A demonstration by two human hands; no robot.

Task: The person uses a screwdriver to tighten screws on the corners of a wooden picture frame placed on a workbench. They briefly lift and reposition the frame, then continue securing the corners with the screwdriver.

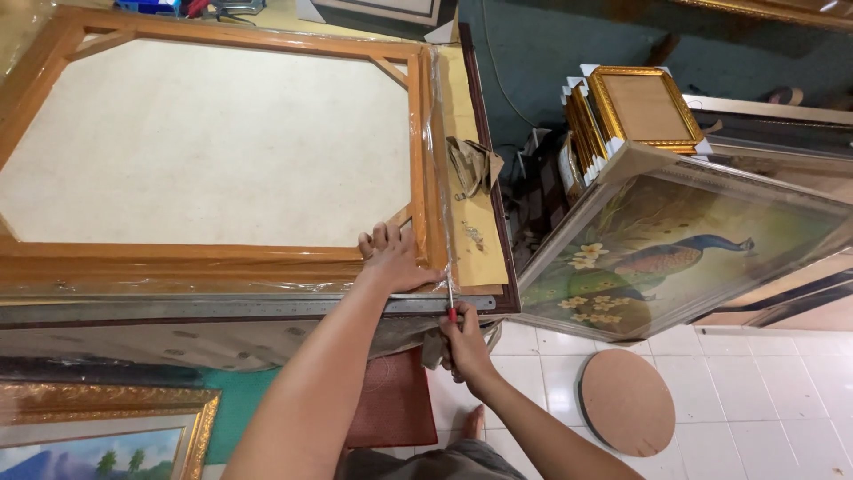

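Note:
A large wooden frame (213, 256) wrapped in clear plastic film lies back-up on a worktable, its pale backing board (204, 142) showing. My left hand (391, 258) presses flat on the frame's near right corner. Just below that corner, at the table edge, my right hand (462, 342) grips a small red-handled cutter (451, 307) whose blade points up into the plastic film. A long metal ruler (222, 308) lies along the table's front edge under the frame.
A crumpled scrap of brown paper (473, 164) lies on the table's right side. A framed peacock painting (675, 253) leans to the right, with stacked gold frames (626, 111) behind it. A round board (626, 402) lies on the white tiled floor. A gold-framed landscape (107, 436) sits lower left.

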